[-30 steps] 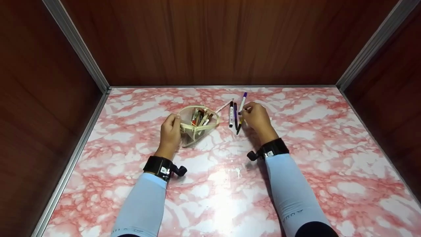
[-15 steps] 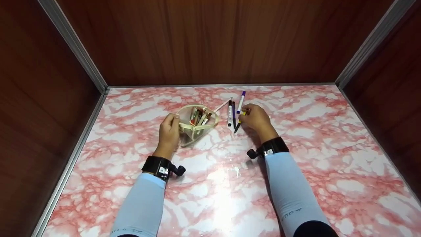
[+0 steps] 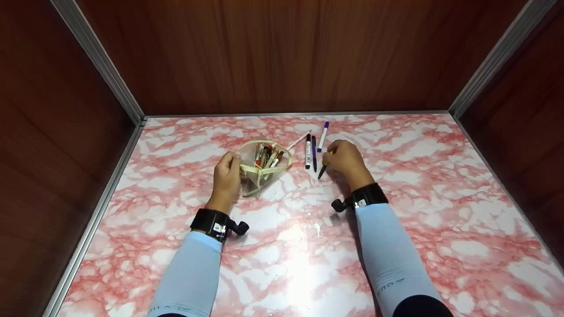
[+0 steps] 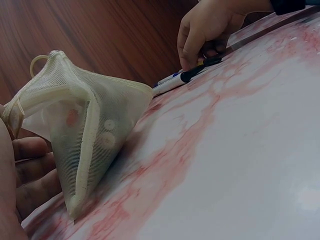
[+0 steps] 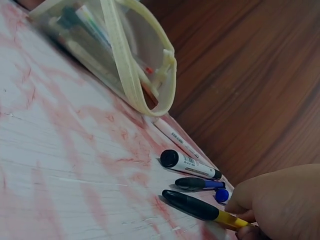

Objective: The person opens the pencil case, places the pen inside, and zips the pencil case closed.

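Note:
In the head view my left hand [image 3: 227, 171] grips the near left edge of a cream mesh pencil pouch [image 3: 275, 170], its mouth open. Several pens and pencils show inside it. To the right, my right hand [image 3: 346, 157] pinches a pen with a yellow barrel and black end [image 5: 195, 205] between thumb and fingers. That pen's black end points toward me, while its far part is hidden by the hand. Just left of it lie a blue-and-black pen [image 5: 200, 183] and a white marker with black ends [image 5: 192, 165].
A white marker with purple ends [image 3: 323, 136] lies beyond the right hand. A pale pencil-like stick [image 3: 299, 139] slants behind the pouch. The red-and-white marbled table [image 3: 282, 246] meets a brown wood-look panel [image 3: 282, 57] at the back.
My right hand has shifted slightly, moving the yellow-and-black pen a little right, away from the blue-and-black pen. My left hand stays on the pouch.

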Tool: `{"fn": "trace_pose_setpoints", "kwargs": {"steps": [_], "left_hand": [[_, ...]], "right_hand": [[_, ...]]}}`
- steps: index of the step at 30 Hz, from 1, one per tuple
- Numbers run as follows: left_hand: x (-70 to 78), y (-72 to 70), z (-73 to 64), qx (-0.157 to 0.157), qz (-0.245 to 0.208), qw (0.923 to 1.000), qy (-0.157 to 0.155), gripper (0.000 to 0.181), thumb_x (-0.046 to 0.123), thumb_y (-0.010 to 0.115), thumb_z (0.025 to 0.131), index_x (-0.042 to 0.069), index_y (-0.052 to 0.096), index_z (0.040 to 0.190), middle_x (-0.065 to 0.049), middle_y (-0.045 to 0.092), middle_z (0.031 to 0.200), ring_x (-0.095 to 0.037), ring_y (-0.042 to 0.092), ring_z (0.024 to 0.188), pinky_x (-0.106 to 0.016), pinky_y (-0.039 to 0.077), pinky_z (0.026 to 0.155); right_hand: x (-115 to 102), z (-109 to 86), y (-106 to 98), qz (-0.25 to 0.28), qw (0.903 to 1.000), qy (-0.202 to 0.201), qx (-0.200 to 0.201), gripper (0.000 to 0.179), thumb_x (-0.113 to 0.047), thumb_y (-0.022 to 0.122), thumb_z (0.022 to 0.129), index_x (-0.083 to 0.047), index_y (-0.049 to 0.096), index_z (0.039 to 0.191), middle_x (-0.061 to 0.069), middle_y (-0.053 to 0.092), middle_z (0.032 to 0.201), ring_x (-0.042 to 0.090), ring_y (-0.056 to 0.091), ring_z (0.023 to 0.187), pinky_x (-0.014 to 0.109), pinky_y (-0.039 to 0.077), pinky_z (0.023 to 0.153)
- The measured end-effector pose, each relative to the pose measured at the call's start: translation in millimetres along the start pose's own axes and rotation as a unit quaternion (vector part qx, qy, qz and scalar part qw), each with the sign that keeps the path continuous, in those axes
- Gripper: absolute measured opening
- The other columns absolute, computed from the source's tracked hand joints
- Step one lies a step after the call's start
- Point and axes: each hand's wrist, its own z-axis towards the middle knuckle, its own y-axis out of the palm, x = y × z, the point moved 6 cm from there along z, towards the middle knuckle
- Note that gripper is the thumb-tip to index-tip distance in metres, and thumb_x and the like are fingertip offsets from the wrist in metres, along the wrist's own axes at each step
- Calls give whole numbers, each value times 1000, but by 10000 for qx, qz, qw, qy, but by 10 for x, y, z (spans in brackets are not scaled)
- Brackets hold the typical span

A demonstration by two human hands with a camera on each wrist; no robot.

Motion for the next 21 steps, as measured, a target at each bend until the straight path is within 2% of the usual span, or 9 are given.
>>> {"fn": "trace_pose_setpoints", "kwargs": {"steps": [5, 12, 17, 18, 21], "left_hand": [[-11, -7, -2, -3, 37, 10000, 26, 25, 17, 58, 117, -1, 67, 101, 4, 55, 81, -9, 54, 71, -21, 47, 64], [-7, -13, -9, -57, 123, 9999, -68, 25, 19, 57, 117, 2, 67, 102, 2, 56, 82, -10, 55, 70, -21, 49, 61], [-7, -12, -8, -74, 196, 9997, -105, 26, 20, 57, 117, 2, 67, 101, 2, 56, 82, -11, 56, 71, -22, 49, 62], [-9, -11, -6, -83, 197, 9997, -107, 26, 21, 57, 117, 2, 67, 102, 1, 56, 82, -11, 56, 71, -22, 49, 62], [-13, -7, -5, -113, 186, 9997, -111, 26, 21, 57, 118, 2, 66, 101, 1, 56, 83, -11, 56, 72, -23, 49, 63]], "right_hand": [[-5, -9, 4, -55, 9999, -104, -34, 33, -31, 77, 106, -1, 71, 118, 14, 67, 102, 32, 60, 91, 46, 50, 84], [10, 18, -56, -87, 9995, -163, 260, 20, -16, 75, 97, -2, 71, 111, 7, 66, 89, 29, 61, 87, 40, 49, 81], [73, 41, -100, 385, 9986, -1, 362, 19, -12, 72, 96, -2, 69, 112, 6, 65, 85, 26, 61, 82, 37, 50, 77], [169, 105, -73, 627, 9975, -15, 336, 18, -14, 73, 96, -4, 69, 111, 4, 65, 84, 23, 62, 80, 36, 50, 75], [210, 109, -93, 926, 9951, 138, 323, 25, -15, 71, 98, -4, 66, 120, 7, 68, 91, 20, 62, 79, 31, 51, 70]]}}
